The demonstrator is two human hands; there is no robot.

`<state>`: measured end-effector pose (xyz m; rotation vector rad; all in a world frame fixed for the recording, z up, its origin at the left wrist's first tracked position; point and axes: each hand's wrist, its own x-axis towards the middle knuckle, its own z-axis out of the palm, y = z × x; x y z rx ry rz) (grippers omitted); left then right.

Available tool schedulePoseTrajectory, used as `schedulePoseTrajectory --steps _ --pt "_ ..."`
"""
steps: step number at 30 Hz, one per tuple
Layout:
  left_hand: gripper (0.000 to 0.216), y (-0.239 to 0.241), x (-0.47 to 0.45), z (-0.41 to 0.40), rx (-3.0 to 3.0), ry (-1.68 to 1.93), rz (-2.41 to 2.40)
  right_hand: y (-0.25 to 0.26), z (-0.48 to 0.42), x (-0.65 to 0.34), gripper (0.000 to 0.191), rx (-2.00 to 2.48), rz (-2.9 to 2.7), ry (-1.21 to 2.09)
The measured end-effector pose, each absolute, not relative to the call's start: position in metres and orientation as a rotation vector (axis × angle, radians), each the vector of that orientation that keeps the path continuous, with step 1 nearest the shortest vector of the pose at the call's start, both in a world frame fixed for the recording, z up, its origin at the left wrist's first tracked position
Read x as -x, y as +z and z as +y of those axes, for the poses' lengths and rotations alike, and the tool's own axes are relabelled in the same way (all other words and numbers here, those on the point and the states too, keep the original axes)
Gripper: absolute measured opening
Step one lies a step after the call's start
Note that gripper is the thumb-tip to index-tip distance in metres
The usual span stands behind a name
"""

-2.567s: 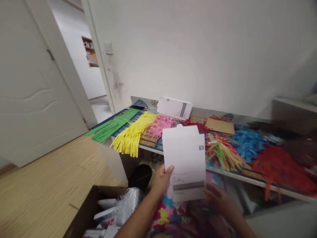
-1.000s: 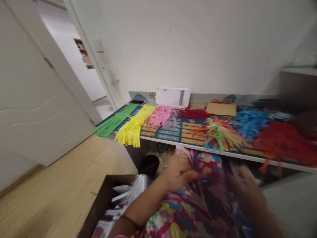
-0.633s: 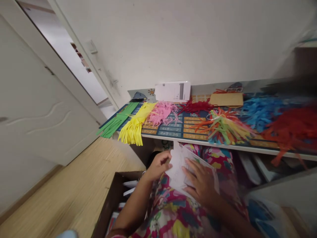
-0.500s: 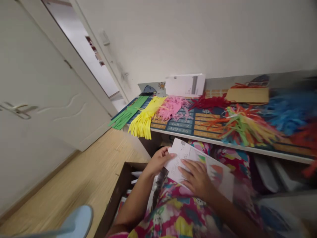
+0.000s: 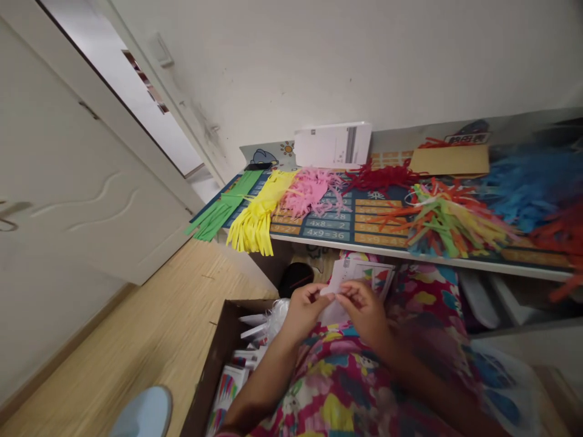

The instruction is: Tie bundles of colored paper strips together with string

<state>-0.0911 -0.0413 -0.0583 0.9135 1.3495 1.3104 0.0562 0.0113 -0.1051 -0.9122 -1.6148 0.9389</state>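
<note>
My left hand [image 5: 304,308] and my right hand [image 5: 364,309] meet over my lap, both pinched on the near edge of a white packet of paper [image 5: 359,276] with coloured shapes printed on it. The packet tilts away from me, just below the front edge of the table [image 5: 364,244]. My lap is covered in bright flowered cloth [image 5: 346,382].
On the table lie fringed paper bundles: green [image 5: 223,206], yellow [image 5: 257,215], pink [image 5: 310,191], dark red [image 5: 380,176], mixed colours [image 5: 444,221], blue [image 5: 531,188] and red [image 5: 562,233]. A white box [image 5: 332,144] and brown card [image 5: 450,160] lean at the wall. An open cardboard box [image 5: 218,364] stands at my left; a door [image 5: 68,182] beyond.
A plain white sheet I held up is gone; I brought the printed packet onto my lap. My right hand slid from lying flat on it to pinching its near edge beside the left.
</note>
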Motion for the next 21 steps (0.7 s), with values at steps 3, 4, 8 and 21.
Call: schedulePoseTrajectory --steps 3,4,8,21 --pt "0.039 -0.062 0.087 -0.041 -0.905 1.293 1.343 -0.103 0.008 -0.058 0.015 0.936 -1.584 0.957" --pt "0.038 -0.063 0.086 -0.041 -0.892 1.293 1.346 -0.1 0.007 -0.058 0.014 0.94 -1.59 0.944" --pt "0.033 -0.063 0.084 -0.039 -0.884 1.262 1.282 -0.089 0.004 -0.058 0.007 0.922 -1.617 0.857" --pt "0.052 -0.072 0.074 -0.028 -0.601 1.382 1.276 -0.112 0.019 -0.09 0.042 1.068 -1.295 1.372"
